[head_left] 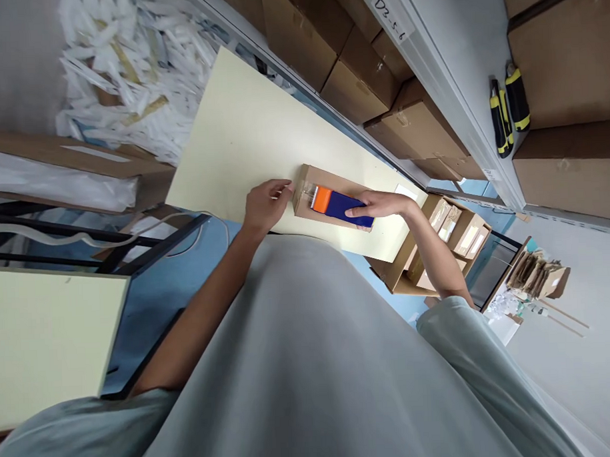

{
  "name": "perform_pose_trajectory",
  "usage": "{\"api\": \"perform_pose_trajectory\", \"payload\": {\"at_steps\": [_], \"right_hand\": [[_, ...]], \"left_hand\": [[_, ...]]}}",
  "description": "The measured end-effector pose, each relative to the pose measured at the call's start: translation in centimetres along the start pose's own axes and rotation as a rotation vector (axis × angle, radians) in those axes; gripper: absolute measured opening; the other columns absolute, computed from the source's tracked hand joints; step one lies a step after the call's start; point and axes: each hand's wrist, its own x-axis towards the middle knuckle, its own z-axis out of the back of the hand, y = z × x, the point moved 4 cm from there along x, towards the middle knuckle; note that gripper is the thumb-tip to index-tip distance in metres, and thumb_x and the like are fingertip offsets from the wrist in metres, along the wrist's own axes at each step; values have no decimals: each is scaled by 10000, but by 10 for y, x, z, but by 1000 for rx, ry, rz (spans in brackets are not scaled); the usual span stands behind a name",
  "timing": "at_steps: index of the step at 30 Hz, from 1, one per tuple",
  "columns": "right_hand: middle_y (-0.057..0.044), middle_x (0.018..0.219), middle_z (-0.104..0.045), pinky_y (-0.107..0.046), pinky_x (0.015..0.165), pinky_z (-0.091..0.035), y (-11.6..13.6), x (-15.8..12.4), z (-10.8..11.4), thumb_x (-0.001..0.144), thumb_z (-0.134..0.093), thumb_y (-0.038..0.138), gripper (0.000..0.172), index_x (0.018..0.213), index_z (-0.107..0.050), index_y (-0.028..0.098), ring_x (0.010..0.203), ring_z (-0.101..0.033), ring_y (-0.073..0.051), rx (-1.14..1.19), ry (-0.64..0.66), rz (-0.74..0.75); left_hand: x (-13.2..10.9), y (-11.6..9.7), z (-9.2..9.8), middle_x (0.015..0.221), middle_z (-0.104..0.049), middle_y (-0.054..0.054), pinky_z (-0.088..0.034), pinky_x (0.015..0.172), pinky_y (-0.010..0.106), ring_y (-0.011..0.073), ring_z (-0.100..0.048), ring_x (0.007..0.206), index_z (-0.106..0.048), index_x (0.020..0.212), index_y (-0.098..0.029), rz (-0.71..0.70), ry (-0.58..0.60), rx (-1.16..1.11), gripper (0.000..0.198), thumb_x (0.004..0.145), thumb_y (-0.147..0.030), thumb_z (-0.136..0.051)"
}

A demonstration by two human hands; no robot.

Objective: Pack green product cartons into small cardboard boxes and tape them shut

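Note:
A long brown cardboard box [304, 200] lies on the pale yellow table [251, 117]. On top of it rests a tape dispenser [340, 206] with a dark blue handle and an orange head, its toothed edge over clear tape at the box's left end. My right hand [377, 206] is closed around the blue handle. Just left of the box's end is my left hand [268, 204], fingers bent and thumb near the fingertips; whether anything is between them is too small to tell.
White scraps [139, 74] lie in a heap at upper left. A metal shelf [450, 83] with cardboard boxes and yellow-black cutters [518, 98] runs along the far side. An open carton [430, 251] holding small boxes stands beyond the table's right end.

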Motion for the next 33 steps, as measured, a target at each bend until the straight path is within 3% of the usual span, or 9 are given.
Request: {"api": "perform_pose_trajectory", "payload": {"at_steps": [3,8,14,17,22,26,29,33], "right_hand": [[-10,786,-725,-254,639,-544,2,1,-1,1101,-713,711,566,889,-635,192,700,-625,-138,-29,-14,41],[15,715,-681,-263,606,-493,5,3,-2,1084,-750,667,543,837,-622,201,634,-565,-128,-86,-63,4],[-29,771,-796,-264,644,-542,9,-10,-14,1076,-776,634,507,857,-705,183,651,-668,-148,-43,-84,-10],[-60,805,-835,-266,672,-562,-12,-39,-19,1043,-822,659,522,896,-745,164,683,-723,-163,15,-101,-80],[-113,901,-879,-315,825,-605,-71,-122,-26,961,-805,827,688,938,-826,140,814,-785,-206,147,-54,-95],[-95,939,-880,-333,875,-577,-108,-174,-29,896,-796,898,748,911,-839,151,897,-780,-226,157,-54,-109],[-89,949,-882,-347,899,-564,-128,-184,-26,896,-803,888,736,950,-839,155,932,-783,-240,160,-63,-138],[-106,981,-895,-363,931,-568,-150,-173,-19,870,-836,895,757,1003,-848,151,964,-802,-263,166,1,-183]], "left_hand": [[-10,-18,-8,1042,-890,60,-640,924,330,247,-825,948,-900,1061,-215,-83,-68,7,288,964,-457,-777],[-15,-29,-17,1001,-880,62,-623,833,329,220,-786,830,-919,1001,-215,-156,-163,40,211,936,-397,-833],[-18,-28,-17,1020,-867,86,-612,871,335,216,-778,853,-924,996,-190,-197,-196,60,161,958,-294,-807],[-19,-32,-17,1045,-871,94,-610,881,332,203,-764,840,-921,1012,-163,-150,-197,69,157,951,-257,-811],[-18,-38,-16,1047,-876,103,-614,892,322,200,-758,875,-916,1068,-105,-107,-194,78,174,964,-208,-822],[-13,-33,-16,1060,-886,98,-636,940,339,181,-747,882,-898,1138,-54,-77,-218,80,223,945,-152,-845],[-10,-31,-19,1058,-890,68,-665,974,383,185,-752,879,-894,1155,-63,-90,-233,88,241,945,-176,-860],[-10,-31,-22,1039,-890,61,-679,1001,420,204,-767,896,-894,1150,-65,-69,-247,116,254,931,-192,-868]]}}
